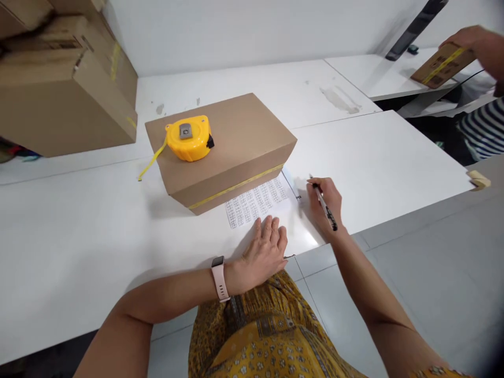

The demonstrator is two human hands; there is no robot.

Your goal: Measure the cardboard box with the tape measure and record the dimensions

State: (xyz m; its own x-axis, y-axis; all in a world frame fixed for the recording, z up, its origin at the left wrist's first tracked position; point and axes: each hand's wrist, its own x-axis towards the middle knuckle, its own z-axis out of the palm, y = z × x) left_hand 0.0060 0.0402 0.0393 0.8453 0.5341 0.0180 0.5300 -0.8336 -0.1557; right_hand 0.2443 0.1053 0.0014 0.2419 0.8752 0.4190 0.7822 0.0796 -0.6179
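Observation:
My right hand (326,205) grips a clear-barrelled pen (325,207) with a black end, over the table just right of a printed sheet (258,202). My left hand (264,249) lies flat with fingers stretched out, at the sheet's lower edge by the table's front. Part of the sheet is hidden under a closed brown cardboard box (240,126), which has yellow tape along its near side. On the box's top rests a yellow tape measure (189,137), its short blade end hanging past the left edge.
Several cardboard boxes (59,100) are stacked at the left. A white table (79,226) runs along the wall. At the far right another person's hand (468,39) touches a taped box (444,65). A dark upright post (415,29) stands near it.

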